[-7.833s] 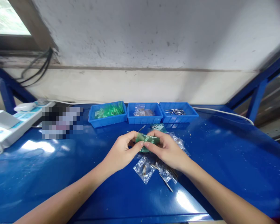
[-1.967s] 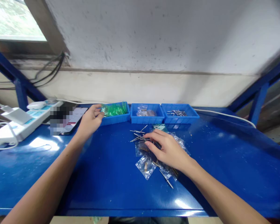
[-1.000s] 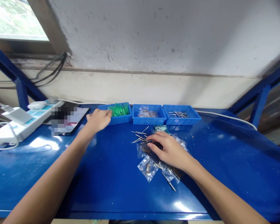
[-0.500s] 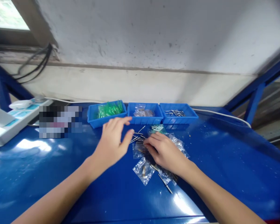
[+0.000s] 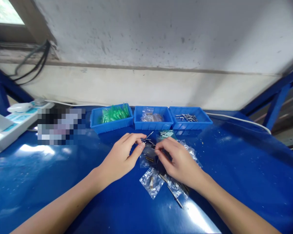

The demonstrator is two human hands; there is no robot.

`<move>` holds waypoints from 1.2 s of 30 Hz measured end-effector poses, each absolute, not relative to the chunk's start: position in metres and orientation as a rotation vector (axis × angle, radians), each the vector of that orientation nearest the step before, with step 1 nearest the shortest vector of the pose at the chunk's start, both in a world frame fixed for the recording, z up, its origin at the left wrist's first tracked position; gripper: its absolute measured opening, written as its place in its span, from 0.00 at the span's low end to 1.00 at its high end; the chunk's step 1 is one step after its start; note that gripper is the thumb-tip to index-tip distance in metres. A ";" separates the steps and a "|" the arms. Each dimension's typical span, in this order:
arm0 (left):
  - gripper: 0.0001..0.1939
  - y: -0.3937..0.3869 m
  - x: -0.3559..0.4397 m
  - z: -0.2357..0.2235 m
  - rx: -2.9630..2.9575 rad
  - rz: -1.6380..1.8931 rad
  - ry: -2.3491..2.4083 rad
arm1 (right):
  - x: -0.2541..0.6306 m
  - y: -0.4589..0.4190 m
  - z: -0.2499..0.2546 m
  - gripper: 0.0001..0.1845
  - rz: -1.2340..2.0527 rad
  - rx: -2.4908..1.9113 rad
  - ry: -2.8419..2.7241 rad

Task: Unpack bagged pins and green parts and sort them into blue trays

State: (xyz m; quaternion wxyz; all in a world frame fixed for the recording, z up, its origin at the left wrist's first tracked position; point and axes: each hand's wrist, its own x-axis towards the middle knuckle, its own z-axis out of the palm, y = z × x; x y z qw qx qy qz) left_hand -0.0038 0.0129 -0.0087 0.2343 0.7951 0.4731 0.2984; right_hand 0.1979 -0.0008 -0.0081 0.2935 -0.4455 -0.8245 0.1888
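Observation:
Just in front of the blue bins, my left hand (image 5: 123, 154) curls its thumb and forefinger around the ends of some thin metal blind rivets (image 5: 150, 144). My right hand (image 5: 177, 159) is closed in a pinch at the other side of these rivets, with a thin rivet at its fingertips, partly hidden. Below the hands lie small clear bags (image 5: 151, 182) with brass-coloured pins in them; some are covered by my right hand. A loose blind rivet (image 5: 175, 196) lies nearer to me. Behind my right hand is a greenish bag (image 5: 166, 134) with metal pieces.
Three blue bins stand along the wall: one with green bags (image 5: 116, 113), one with clear bags (image 5: 151, 117), one with loose rivets (image 5: 188, 117). A white power strip (image 5: 14, 125) and a blurred-out flat object (image 5: 61, 126) lie on the left of the blue table (image 5: 107, 208).
Earlier both hands held a green bag. My left hand then went to the green bags' bin and has come back to the rivets beside my right hand, its fingers closing.

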 end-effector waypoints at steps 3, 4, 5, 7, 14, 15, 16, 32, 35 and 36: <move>0.15 0.009 -0.001 -0.005 2.002 0.806 1.228 | 0.200 0.001 -0.006 0.07 0.798 -1.236 -1.881; 0.14 0.008 0.001 -0.004 1.943 0.791 1.199 | 0.200 0.001 -0.006 0.07 0.887 -1.246 -1.790; 0.13 0.007 0.002 -0.003 1.888 0.772 1.173 | 0.200 0.002 -0.006 0.08 0.965 -1.245 -1.709; 0.09 0.005 0.006 -0.002 1.797 0.742 1.145 | 0.200 0.003 -0.008 0.08 1.071 -1.216 -1.587; 0.10 0.003 0.010 -0.007 1.584 0.832 1.215 | 0.194 0.001 -0.010 0.10 1.338 -1.128 -1.459; 0.09 0.003 0.010 -0.007 1.572 0.845 1.210 | 0.193 0.001 -0.010 0.11 1.363 -1.120 -1.451; 0.09 0.003 0.010 -0.007 1.566 0.854 1.200 | 0.192 0.001 -0.011 0.11 1.383 -1.120 -1.444; 0.06 0.003 0.014 -0.009 1.559 0.814 1.158 | 0.188 -0.002 -0.014 0.07 1.395 -1.114 -1.330; 0.05 0.003 0.015 -0.010 1.511 0.830 1.137 | 0.185 -0.003 -0.013 0.12 1.311 -1.137 -1.282; 0.05 0.003 0.015 -0.010 1.500 0.830 1.123 | 0.185 -0.004 -0.013 0.12 1.284 -1.141 -1.291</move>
